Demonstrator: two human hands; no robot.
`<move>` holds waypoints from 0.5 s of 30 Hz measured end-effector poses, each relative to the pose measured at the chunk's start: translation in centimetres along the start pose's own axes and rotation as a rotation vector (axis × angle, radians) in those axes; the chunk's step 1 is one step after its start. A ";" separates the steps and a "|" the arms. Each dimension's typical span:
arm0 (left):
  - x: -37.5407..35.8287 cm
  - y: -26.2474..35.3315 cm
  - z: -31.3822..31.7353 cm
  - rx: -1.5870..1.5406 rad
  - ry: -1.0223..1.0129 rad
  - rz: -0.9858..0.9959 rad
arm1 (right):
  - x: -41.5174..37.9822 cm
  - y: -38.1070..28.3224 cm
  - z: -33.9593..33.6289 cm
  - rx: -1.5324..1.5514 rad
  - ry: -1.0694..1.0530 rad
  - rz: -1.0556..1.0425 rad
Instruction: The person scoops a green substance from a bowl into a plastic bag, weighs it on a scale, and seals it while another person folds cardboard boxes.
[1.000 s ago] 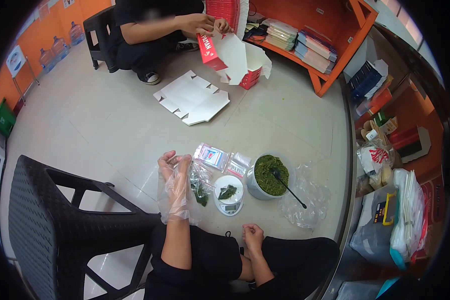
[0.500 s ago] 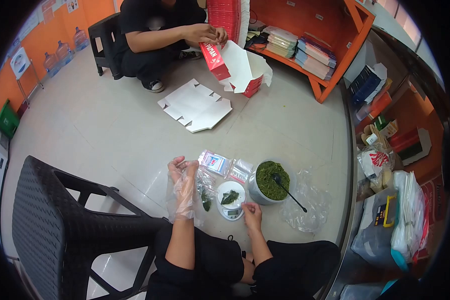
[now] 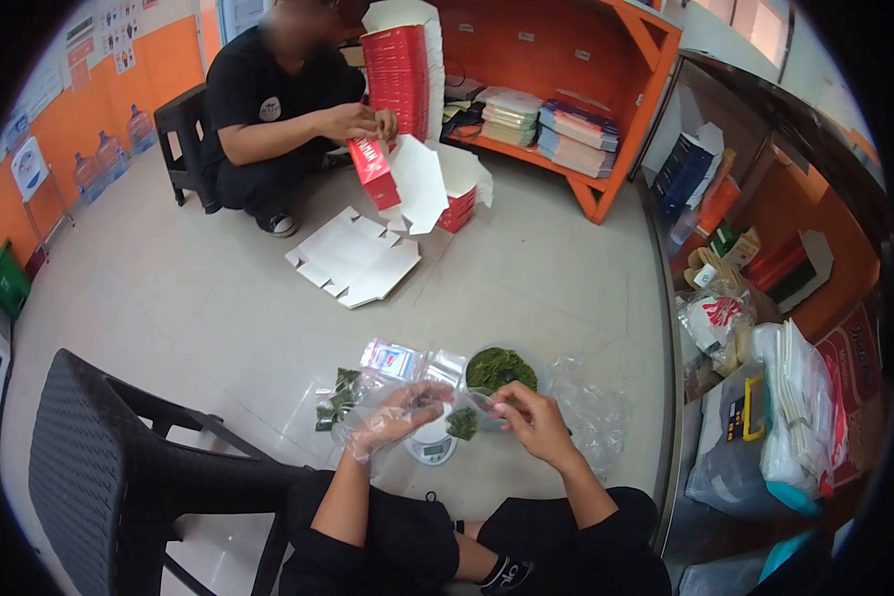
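Observation:
My right hand (image 3: 536, 422) pinches the top of a small clear bag of green leaf (image 3: 462, 423), which hangs just right of the white scale (image 3: 433, 449). My left hand (image 3: 399, 415), in a loose clear plastic glove, is beside the bag with its fingers apart. Several filled bags (image 3: 338, 399) lie left of it. Behind the hands are a printed packet (image 3: 391, 360) and flat clear bags (image 3: 446, 368). A tub of chopped green leaf (image 3: 503, 370) stands behind my right hand, its lower part hidden.
A black stool (image 3: 149, 467) stands at left. Ahead, a seated co-worker (image 3: 268, 129) handles a red-and-white box (image 3: 372, 174); a flat white carton (image 3: 356, 256) lies nearby. Crumpled plastic (image 3: 596, 422) lies right of the tub. Shelves (image 3: 673, 397) line the right.
My right hand has risen from beside the scale and now holds the small bag. My left hand has moved right, toward it. The leaf packet has left the scale. The view has tilted up.

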State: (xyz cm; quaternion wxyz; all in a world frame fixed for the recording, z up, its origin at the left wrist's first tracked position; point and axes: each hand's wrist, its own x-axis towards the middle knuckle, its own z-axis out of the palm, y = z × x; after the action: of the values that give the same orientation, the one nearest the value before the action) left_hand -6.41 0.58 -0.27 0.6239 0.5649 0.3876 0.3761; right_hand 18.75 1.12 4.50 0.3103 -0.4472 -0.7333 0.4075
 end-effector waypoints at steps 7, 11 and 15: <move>1.9 0.7 4.2 -0.099 -0.010 -0.098 | -1.3 2.1 -3.1 0.391 0.136 0.117; 2.9 -0.7 5.3 0.015 0.067 -0.156 | -1.6 2.9 -3.8 0.378 0.202 0.128; 3.6 -2.4 6.5 0.024 0.120 -0.066 | -1.9 3.0 -4.6 0.366 0.269 0.161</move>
State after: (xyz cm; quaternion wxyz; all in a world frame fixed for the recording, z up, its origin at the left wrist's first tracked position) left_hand 1.03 0.95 -2.51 0.6048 0.5357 0.4471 0.3837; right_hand 24.51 1.66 3.92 0.4475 -0.4908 -0.5614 0.4937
